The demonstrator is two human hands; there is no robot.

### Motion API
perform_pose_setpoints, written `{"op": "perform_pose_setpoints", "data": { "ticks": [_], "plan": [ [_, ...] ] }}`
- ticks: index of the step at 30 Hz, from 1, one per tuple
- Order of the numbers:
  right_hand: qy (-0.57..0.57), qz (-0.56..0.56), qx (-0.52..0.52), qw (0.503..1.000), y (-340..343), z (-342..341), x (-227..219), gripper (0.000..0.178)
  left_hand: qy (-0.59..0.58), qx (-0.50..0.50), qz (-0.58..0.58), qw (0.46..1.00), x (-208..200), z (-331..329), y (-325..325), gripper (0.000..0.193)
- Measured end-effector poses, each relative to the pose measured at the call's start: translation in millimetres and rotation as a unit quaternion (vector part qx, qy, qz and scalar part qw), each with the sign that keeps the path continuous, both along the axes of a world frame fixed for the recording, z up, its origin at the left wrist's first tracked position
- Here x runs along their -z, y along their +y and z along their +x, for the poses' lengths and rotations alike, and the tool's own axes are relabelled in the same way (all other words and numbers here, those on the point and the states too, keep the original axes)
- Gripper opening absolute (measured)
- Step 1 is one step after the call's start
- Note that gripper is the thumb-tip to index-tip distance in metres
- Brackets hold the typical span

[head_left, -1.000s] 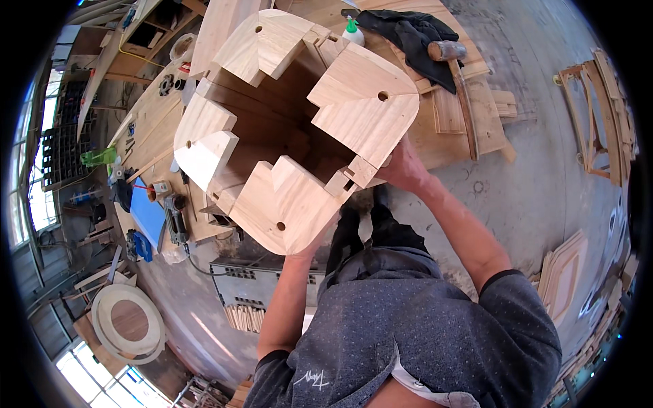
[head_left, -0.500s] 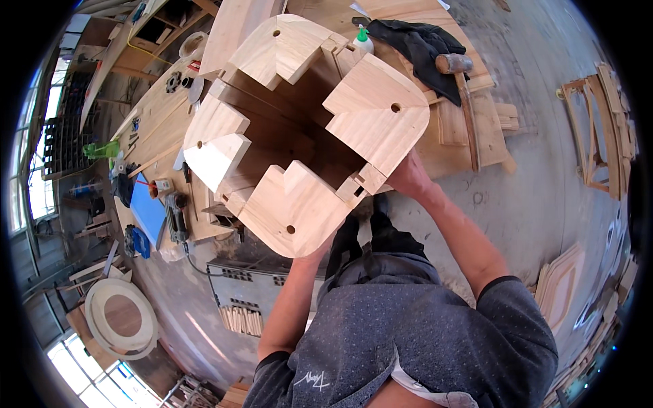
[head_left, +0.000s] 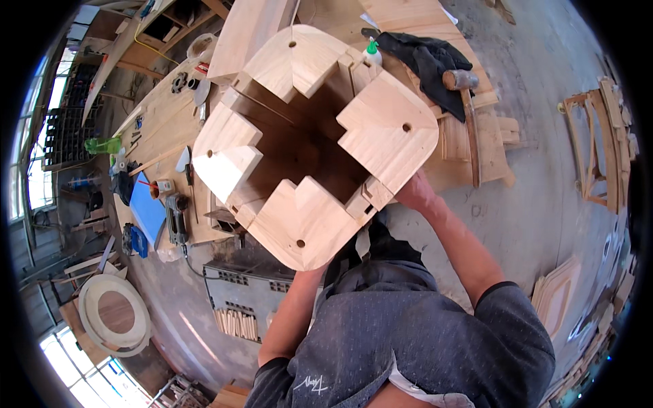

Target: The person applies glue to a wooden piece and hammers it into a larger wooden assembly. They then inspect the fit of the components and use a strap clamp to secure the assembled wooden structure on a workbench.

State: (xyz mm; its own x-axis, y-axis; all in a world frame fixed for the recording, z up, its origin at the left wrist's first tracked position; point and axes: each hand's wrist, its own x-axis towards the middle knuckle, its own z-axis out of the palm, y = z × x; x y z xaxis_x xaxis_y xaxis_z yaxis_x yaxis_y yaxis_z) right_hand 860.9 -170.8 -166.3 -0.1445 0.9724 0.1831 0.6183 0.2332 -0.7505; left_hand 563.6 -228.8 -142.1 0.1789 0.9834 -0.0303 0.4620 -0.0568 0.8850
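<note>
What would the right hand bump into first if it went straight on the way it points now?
Probably the hollow wooden piece: the right hand points toward its outer side, though with the fingers mostly hidden behind it, depth is unclear.

With the camera's view turned slightly clockwise, the pale wooden hollow box (head_left: 390,132) with notched corner blocks lies farther right of the black handheld power tool (head_left: 177,219) than a second ago. The bare right hand (head_left: 415,192) and left forearm (head_left: 292,316) have shifted with it in the view. A pale triangular blade (head_left: 183,160), earlier hidden, shows above the tool. Right of the tool, the box covers more of the black-trousered legs (head_left: 391,248), and the wooden-handled hammer (head_left: 469,126) appears lower.
</note>
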Motion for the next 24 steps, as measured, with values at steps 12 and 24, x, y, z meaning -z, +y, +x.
{"op": "perform_pose_setpoints", "data": {
  "ticks": [12,24],
  "plan": [
    [0.490,-0.034,-0.078,0.868,75,50,16,0.063,-0.058,-0.014,-0.133,0.989,34,-7,-15,0.070],
    [0.568,-0.122,-0.138,0.802,79,82,85,0.057,-0.151,-0.068,-0.127,0.978,62,23,-17,0.065]
  ]
}}
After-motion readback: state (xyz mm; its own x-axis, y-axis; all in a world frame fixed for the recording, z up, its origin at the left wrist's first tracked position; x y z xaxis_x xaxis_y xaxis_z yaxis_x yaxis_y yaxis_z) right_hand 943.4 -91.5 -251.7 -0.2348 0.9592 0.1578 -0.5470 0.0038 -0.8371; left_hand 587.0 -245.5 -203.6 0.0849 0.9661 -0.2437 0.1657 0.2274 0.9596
